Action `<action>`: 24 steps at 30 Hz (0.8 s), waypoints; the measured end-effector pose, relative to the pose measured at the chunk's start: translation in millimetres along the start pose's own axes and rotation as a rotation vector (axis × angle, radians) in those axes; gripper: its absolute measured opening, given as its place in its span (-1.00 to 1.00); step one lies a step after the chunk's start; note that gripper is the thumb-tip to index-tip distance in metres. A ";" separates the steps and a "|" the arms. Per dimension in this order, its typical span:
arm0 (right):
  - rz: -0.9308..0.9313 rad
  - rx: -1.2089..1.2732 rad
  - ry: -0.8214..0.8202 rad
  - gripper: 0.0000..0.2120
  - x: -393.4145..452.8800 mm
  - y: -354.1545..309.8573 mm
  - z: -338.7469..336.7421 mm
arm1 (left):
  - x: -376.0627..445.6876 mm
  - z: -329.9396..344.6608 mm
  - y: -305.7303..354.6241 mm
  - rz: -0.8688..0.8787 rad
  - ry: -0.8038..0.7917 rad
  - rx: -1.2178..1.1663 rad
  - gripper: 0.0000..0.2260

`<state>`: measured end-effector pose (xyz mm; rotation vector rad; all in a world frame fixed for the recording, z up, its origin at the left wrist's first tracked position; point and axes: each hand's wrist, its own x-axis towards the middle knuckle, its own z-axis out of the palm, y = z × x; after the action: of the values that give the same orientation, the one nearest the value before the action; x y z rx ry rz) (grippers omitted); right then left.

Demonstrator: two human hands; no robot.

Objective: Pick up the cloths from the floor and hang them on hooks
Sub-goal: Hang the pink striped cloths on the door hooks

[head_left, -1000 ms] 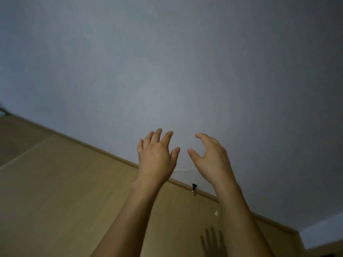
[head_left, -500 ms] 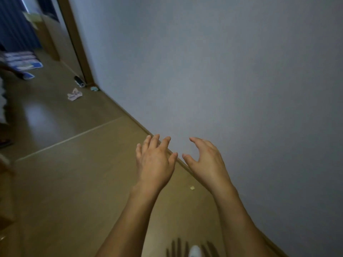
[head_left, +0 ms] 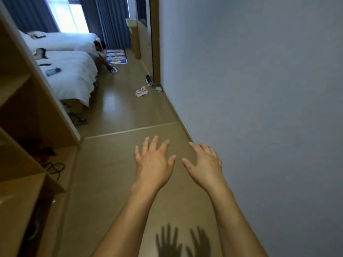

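Observation:
A crumpled pink cloth (head_left: 141, 91) lies on the wooden floor far down the corridor. A small pale green cloth (head_left: 158, 88) lies beside it at the foot of the wall. My left hand (head_left: 154, 162) and my right hand (head_left: 204, 164) are stretched out in front of me over the floor, fingers spread, both empty. They are well short of the cloths. No hooks are in view.
A grey wall (head_left: 259, 108) runs along the right. Wooden shelving (head_left: 27, 127) stands on the left, with cables on the floor by it. Farther off are two white beds (head_left: 68, 71), a dark cylinder (head_left: 149, 80) by a door frame, colourful mats, and a person crouching.
The view has swung from the wall and skirting to look down the corridor, bringing the cloths, beds and shelving into sight. My hands stay raised, open and empty.

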<state>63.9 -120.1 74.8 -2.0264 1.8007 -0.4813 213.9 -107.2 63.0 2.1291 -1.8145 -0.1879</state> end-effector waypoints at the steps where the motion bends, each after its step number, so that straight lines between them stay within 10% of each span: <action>1: -0.019 0.000 -0.013 -0.41 14.4 0.6 -2.0 | 11.9 0.9 2.6 -0.021 0.005 -0.002 -0.48; 24: -0.121 0.000 -0.155 -0.41 318.9 -89.1 65.6 | 306.0 21.9 -102.4 -0.169 0.032 -0.055 -0.49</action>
<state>210.5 -423.9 62.4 -2.1194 1.5950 -0.3475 356.9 -396.7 43.5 2.2333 -1.5940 -0.2401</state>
